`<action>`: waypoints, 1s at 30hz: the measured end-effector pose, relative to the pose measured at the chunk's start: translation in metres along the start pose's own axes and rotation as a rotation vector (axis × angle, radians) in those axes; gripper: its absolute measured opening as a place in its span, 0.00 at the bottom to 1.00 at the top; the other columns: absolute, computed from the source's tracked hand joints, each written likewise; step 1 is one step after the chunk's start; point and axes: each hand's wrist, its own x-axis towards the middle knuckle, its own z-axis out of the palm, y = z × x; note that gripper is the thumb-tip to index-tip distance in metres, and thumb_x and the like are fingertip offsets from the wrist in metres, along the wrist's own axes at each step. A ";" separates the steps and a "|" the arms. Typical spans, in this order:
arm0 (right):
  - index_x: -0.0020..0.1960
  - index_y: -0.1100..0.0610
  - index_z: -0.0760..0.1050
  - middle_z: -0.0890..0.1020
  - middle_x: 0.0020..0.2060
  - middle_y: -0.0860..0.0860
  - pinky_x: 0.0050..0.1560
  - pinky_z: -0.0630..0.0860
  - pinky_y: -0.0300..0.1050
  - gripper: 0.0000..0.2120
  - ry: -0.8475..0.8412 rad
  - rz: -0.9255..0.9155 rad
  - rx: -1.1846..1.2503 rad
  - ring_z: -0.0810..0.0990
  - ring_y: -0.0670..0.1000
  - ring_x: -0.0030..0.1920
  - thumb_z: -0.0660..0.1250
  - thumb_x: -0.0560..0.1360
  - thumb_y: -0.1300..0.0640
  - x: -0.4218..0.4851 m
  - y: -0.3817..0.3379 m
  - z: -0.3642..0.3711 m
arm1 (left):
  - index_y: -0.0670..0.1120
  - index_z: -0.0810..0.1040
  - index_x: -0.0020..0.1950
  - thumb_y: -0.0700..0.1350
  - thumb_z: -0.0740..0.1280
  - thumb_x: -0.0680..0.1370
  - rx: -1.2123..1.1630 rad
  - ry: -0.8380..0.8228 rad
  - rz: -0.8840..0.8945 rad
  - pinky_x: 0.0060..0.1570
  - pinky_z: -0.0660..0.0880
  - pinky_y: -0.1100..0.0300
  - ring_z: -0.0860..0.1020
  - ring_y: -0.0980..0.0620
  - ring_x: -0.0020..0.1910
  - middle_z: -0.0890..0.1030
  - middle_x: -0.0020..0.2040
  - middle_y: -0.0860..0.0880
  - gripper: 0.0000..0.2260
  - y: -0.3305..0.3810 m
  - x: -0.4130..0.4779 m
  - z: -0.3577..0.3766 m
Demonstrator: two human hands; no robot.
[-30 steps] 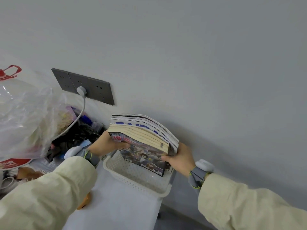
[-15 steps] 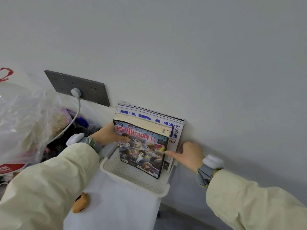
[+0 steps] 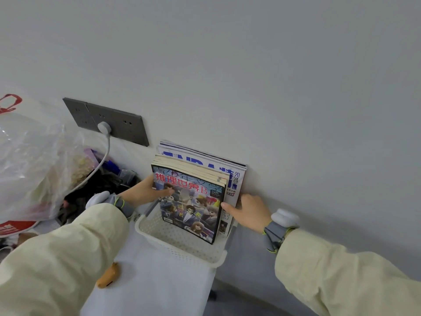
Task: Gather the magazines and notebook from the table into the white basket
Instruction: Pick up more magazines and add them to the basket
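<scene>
A stack of magazines (image 3: 191,208) stands upright in the white perforated basket (image 3: 180,245) and leans back against the wall. The front one has a colourful illustrated cover; a larger white one with blue letters (image 3: 230,176) stands behind it. My left hand (image 3: 145,192) grips the stack's left edge, thumb across the front cover. My right hand (image 3: 248,210) touches the stack's right edge with its thumb, its other fingers loosely curled by the wall. I cannot pick out a notebook in the stack.
The basket sits at the far right end of a white table (image 3: 150,283), close to the table's right edge. A full clear plastic bag (image 3: 29,169) and dark clutter fill the left. A grey socket panel (image 3: 107,120) with a white plug is on the wall. A small orange object (image 3: 108,275) lies near my left sleeve.
The stack went from tilted above the basket to standing upright inside it against the wall. My right hand slid off the stack's lower corner to its right edge.
</scene>
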 end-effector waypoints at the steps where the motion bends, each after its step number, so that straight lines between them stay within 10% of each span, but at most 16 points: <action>1: 0.44 0.64 0.75 0.83 0.43 0.58 0.45 0.79 0.47 0.28 -0.055 0.041 0.039 0.83 0.59 0.46 0.57 0.76 0.37 -0.002 -0.002 -0.001 | 0.48 0.71 0.56 0.44 0.67 0.77 -0.015 0.040 -0.062 0.36 0.75 0.67 0.79 0.58 0.44 0.80 0.53 0.48 0.09 -0.003 -0.001 0.002; 8: 0.48 0.66 0.78 0.85 0.44 0.60 0.46 0.83 0.51 0.26 -0.270 0.121 0.281 0.85 0.57 0.43 0.59 0.77 0.41 -0.019 -0.012 0.003 | 0.39 0.59 0.73 0.51 0.67 0.76 -0.043 0.228 -0.253 0.65 0.70 0.46 0.71 0.42 0.66 0.69 0.70 0.39 0.31 -0.004 -0.033 0.013; 20: 0.56 0.63 0.69 0.80 0.44 0.59 0.37 0.81 0.47 0.18 -0.389 -0.069 0.370 0.83 0.53 0.36 0.60 0.78 0.48 -0.095 -0.059 0.026 | 0.43 0.75 0.57 0.47 0.62 0.80 -0.110 0.266 -0.304 0.52 0.74 0.55 0.79 0.48 0.50 0.81 0.53 0.44 0.11 -0.024 -0.206 0.065; 30: 0.73 0.57 0.54 0.78 0.51 0.56 0.43 0.82 0.47 0.31 -0.491 -0.165 0.222 0.84 0.53 0.43 0.61 0.77 0.45 -0.180 -0.139 0.067 | 0.45 0.74 0.55 0.50 0.60 0.80 -0.169 0.271 -0.399 0.45 0.74 0.61 0.80 0.51 0.46 0.82 0.50 0.48 0.11 -0.079 -0.336 0.073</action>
